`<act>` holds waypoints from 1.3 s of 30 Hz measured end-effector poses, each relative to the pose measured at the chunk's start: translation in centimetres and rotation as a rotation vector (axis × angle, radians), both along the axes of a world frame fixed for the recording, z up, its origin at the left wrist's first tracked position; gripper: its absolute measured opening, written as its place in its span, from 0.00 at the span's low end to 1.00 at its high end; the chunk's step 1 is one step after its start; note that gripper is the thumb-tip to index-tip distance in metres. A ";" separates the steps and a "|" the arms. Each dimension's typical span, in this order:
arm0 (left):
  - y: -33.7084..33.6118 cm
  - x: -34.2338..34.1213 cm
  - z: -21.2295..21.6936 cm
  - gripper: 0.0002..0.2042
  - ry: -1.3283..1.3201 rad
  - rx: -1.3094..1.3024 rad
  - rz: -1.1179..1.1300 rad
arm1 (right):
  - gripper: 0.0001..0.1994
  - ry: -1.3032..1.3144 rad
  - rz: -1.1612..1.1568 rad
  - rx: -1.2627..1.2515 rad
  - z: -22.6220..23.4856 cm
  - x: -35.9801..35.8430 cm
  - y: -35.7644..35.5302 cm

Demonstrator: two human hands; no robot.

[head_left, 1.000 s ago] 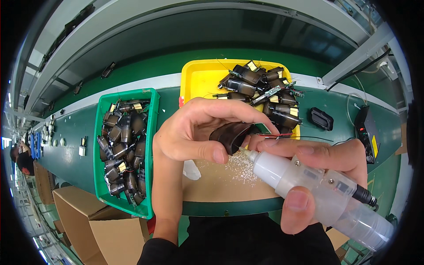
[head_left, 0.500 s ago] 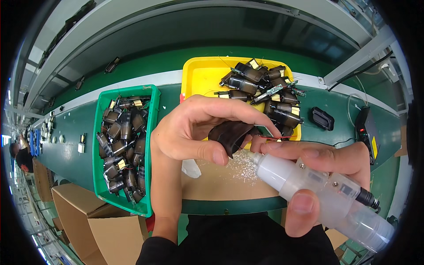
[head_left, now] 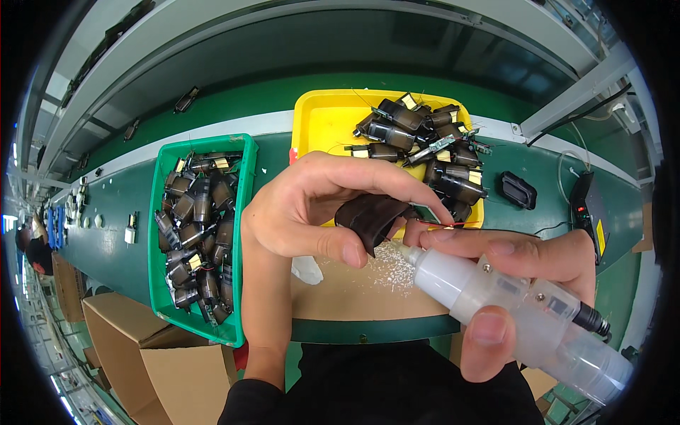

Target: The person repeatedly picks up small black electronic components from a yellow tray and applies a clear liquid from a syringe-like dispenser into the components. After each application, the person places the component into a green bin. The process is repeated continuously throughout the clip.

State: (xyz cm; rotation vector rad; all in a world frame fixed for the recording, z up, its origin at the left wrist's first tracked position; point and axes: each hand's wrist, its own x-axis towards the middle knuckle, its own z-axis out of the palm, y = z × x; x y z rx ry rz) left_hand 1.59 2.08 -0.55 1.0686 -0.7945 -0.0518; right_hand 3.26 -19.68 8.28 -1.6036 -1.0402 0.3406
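Above the bench's near edge, left hand (head_left: 312, 212) pinched a dark glossy part (head_left: 370, 218); right hand (head_left: 524, 283) gripped a translucent plastic dispenser (head_left: 517, 312); green bin (head_left: 157, 283) and yellow tray (head_left: 319, 120) held similar parts.

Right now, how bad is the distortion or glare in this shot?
Head view: strong fisheye, conveyor edge bows and corners go black; soft highlights on the translucent tool in the right hand; left hand and dark part look sharp.

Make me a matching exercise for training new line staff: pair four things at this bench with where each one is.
Things:
1. dark part
2. translucent dispenser tool
3. green bin
4. yellow tray

Places:
a. far side of the bench, behind the hands
b. in the right hand
c. pinched in the left hand
d. on the person's left

Pairs: 1-c, 2-b, 3-d, 4-a
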 end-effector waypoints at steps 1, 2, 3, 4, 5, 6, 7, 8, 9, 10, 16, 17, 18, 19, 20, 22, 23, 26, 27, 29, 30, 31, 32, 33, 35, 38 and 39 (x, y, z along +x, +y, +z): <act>0.0 0.0 0.0 0.28 0.009 -0.007 -0.010 | 0.20 -0.001 0.007 0.013 -0.1 0.1 0.0; 0.0 0.1 -0.1 0.28 0.019 -0.014 -0.021 | 0.20 -0.010 0.018 0.017 -0.2 0.3 -0.1; -0.1 0.1 -0.2 0.28 0.013 -0.018 -0.007 | 0.20 -0.024 0.017 0.018 -0.3 0.4 -0.1; -0.2 0.1 -0.2 0.28 0.006 -0.020 0.009 | 0.20 -0.038 0.018 0.020 -0.3 0.4 -0.1; -0.2 0.1 -0.2 0.28 0.000 -0.021 0.026 | 0.20 -0.056 0.007 0.019 -0.4 0.4 -0.1; -0.2 0.2 -0.2 0.27 -0.007 -0.017 0.026 | 0.20 -0.061 -0.005 0.026 -0.4 0.4 0.0; -0.2 0.3 -0.2 0.27 -0.015 -0.012 0.025 | 0.20 -0.067 -0.018 0.032 -0.5 0.3 0.0; -0.2 0.3 -0.1 0.27 -0.023 -0.007 0.025 | 0.20 -0.059 -0.030 0.047 -0.5 0.2 0.2; -0.4 0.2 0.0 0.28 0.018 -0.018 0.068 | 0.20 -0.041 -0.040 0.035 -0.3 0.1 0.1; -0.7 -0.1 0.0 0.28 0.060 -0.029 0.118 | 0.20 -0.021 -0.046 0.024 -0.2 0.0 0.2; 0.3 -1.5 0.4 0.26 0.135 0.064 0.272 | 0.17 0.021 -0.268 0.375 -1.4 -1.9 1.5; 0.8 -2.2 0.6 0.25 0.133 0.135 0.379 | 0.16 0.016 -0.332 0.477 -1.9 -2.2 1.9; 1.8 -3.6 1.0 0.23 0.174 0.223 0.504 | 0.17 -0.014 -0.355 0.496 -2.0 -2.2 2.0; 2.6 -4.2 1.8 0.21 0.204 0.381 0.591 | 0.18 -0.054 -0.409 0.508 -2.1 -1.7 1.4; 3.6 -5.6 2.1 0.20 0.228 0.501 0.731 | 0.19 -0.052 -0.368 0.485 -2.0 -1.3 1.0; 5.1 -8.6 2.8 0.19 0.285 0.752 1.028 | 0.19 -0.049 -0.315 0.453 -1.5 -0.5 0.0; 5.4 -10.2 3.1 0.20 0.313 0.879 1.184 | 0.20 -0.047 -0.299 0.441 -1.3 -0.2 -0.4; 5.4 -13.2 2.9 0.17 0.429 1.210 1.672 | 0.19 -0.044 -0.334 0.413 -0.7 0.4 -1.2; 5.4 -13.0 2.6 0.17 0.383 1.322 1.835 | 0.19 -0.044 -0.354 0.399 -0.6 0.6 -1.5; 4.4 -10.8 2.4 0.15 0.389 1.217 1.769 | 0.18 -0.054 -0.394 0.354 -0.3 1.0 -1.9; 3.6 -8.7 2.0 0.14 0.362 1.197 1.625 | 0.18 -0.061 -0.413 0.361 -0.4 1.3 -2.0; 2.5 -6.2 1.0 0.14 0.337 1.171 1.480 | 0.18 -0.068 -0.437 0.365 -0.6 1.5 -2.2; 1.7 -3.8 -0.4 0.14 0.229 1.202 1.322 | 0.18 -0.067 -0.435 0.391 -0.8 1.8 -2.2; 0.9 -1.7 -2.1 0.14 0.124 1.228 1.168 | 0.18 -0.061 -0.433 0.401 -0.8 1.7 -2.3; -1.4 2.1 -5.1 0.13 0.056 1.286 1.088 | 0.17 -0.054 -0.445 0.393 -0.8 1.5 -2.2; -3.5 5.1 -6.5 0.16 0.197 1.555 1.001 | 0.17 -0.067 -0.483 0.335 -0.8 1.5 -2.3; -3.8 5.5 -7.1 0.17 0.185 1.606 1.004 | 0.17 -0.077 -0.498 0.311 -0.8 1.6 -2.4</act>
